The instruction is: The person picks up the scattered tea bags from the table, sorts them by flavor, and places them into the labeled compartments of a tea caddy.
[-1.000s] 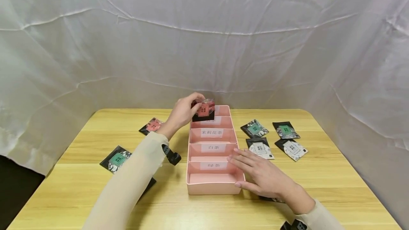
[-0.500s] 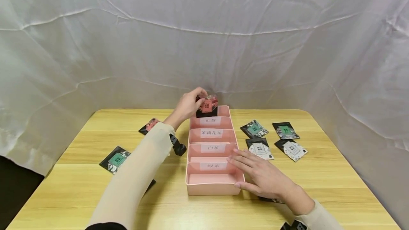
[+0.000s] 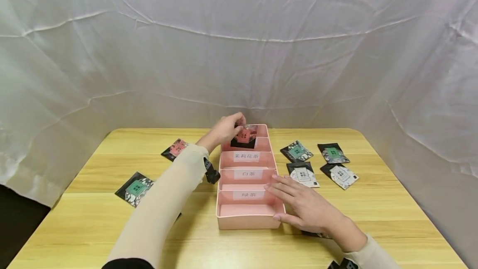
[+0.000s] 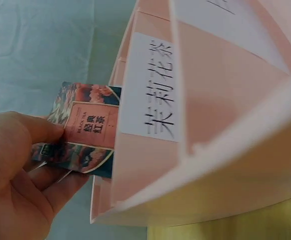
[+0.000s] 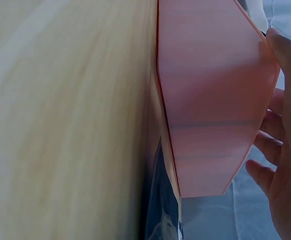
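My left hand [image 3: 225, 129] pinches a red-labelled black tea sachet [image 3: 244, 136] between thumb and fingers. The sachet is upright at the far end of the pink divided box [image 3: 248, 223]. In the left wrist view, the lower end of the sachet [image 4: 91, 127] passes behind a divider with a white paper label [image 4: 150, 90], inside a compartment. My right hand [image 3: 304, 202] rests on the box's right rim near the front, its fingers fairly straight. From the right wrist view, those fingers lie along the upper edge of the box's side wall [image 5: 210, 100].
On the wooden table's left lie a red-labelled sachet [image 3: 177, 148] and a green-labelled one [image 3: 135, 188]. To the right are green-labelled sachets [image 3: 296, 151] and white-labelled sachets [image 3: 303, 174]. Another sachet [image 3: 316, 234] is partly under my right hand. A pale curtain [image 3: 239, 53] hangs behind.
My left hand has carried the black tea sachet rightward over the box's far end, then lowered it into a compartment. The right hand has stayed on the rim.
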`<state>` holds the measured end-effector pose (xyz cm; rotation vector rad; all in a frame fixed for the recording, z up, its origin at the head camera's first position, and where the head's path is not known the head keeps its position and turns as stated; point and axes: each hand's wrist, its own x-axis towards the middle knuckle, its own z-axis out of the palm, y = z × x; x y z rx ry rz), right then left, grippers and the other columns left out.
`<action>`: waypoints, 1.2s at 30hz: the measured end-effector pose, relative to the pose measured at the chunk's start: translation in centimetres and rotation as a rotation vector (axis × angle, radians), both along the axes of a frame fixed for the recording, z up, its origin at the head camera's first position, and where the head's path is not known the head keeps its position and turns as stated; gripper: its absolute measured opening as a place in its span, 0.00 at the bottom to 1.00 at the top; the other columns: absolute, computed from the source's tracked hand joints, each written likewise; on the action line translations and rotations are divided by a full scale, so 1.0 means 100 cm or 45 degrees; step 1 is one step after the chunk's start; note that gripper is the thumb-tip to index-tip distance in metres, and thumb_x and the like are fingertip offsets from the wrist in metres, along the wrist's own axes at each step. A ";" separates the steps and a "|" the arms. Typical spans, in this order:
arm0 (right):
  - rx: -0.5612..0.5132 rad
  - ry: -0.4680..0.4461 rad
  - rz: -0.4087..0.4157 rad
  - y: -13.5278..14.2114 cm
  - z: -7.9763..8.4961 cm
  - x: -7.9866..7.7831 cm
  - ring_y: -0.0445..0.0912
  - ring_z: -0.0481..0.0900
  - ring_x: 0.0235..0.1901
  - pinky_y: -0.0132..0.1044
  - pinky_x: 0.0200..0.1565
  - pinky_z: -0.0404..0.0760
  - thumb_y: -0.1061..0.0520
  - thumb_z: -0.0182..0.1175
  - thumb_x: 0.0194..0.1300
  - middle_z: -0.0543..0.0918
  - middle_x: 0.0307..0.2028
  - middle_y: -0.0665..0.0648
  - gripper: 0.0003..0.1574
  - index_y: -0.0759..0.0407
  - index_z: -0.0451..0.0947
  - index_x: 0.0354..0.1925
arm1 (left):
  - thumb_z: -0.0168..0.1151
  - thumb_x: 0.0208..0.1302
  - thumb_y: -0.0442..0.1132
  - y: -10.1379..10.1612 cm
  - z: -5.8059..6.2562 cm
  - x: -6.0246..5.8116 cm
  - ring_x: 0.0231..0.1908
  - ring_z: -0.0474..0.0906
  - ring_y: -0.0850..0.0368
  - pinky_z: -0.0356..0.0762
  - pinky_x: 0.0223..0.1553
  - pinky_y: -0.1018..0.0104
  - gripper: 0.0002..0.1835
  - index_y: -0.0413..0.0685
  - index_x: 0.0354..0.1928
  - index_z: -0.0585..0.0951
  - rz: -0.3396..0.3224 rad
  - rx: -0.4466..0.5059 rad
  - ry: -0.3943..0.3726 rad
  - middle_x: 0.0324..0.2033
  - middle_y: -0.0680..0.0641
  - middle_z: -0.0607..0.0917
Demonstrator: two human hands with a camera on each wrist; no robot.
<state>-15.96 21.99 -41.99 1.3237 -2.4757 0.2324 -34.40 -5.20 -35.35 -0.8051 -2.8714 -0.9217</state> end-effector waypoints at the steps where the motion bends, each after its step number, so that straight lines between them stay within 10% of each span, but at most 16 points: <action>1: -0.002 0.000 0.000 0.000 0.000 0.000 0.54 0.63 0.69 0.51 0.65 0.66 0.33 0.52 0.69 0.68 0.69 0.58 0.41 0.53 0.65 0.71 | 0.55 0.73 0.36 0.001 0.000 0.000 0.41 0.79 0.53 0.78 0.44 0.60 0.04 0.49 0.46 0.75 -0.004 -0.019 0.002 0.43 0.47 0.83; 13: -0.008 0.014 0.008 0.000 -0.003 -0.003 0.53 0.63 0.69 0.52 0.64 0.68 0.33 0.52 0.70 0.67 0.69 0.58 0.41 0.53 0.64 0.71 | 0.57 0.71 0.34 0.001 -0.007 0.002 0.40 0.81 0.55 0.79 0.40 0.63 0.02 0.48 0.42 0.78 -0.105 -0.156 -0.078 0.40 0.47 0.86; 21: 0.002 -0.006 -0.005 -0.001 -0.003 -0.003 0.53 0.62 0.69 0.51 0.65 0.67 0.32 0.52 0.69 0.67 0.69 0.57 0.42 0.52 0.64 0.72 | 0.59 0.70 0.36 -0.001 -0.011 0.001 0.46 0.81 0.52 0.65 0.62 0.53 0.04 0.47 0.44 0.79 -0.187 -0.292 0.003 0.43 0.47 0.86; 36: -0.001 0.004 -0.004 -0.001 -0.004 -0.006 0.53 0.62 0.69 0.51 0.65 0.67 0.33 0.52 0.69 0.67 0.69 0.58 0.42 0.52 0.64 0.71 | 0.61 0.67 0.34 -0.016 -0.001 0.004 0.44 0.81 0.51 0.79 0.50 0.59 0.07 0.44 0.45 0.83 -0.123 -0.280 0.119 0.40 0.46 0.86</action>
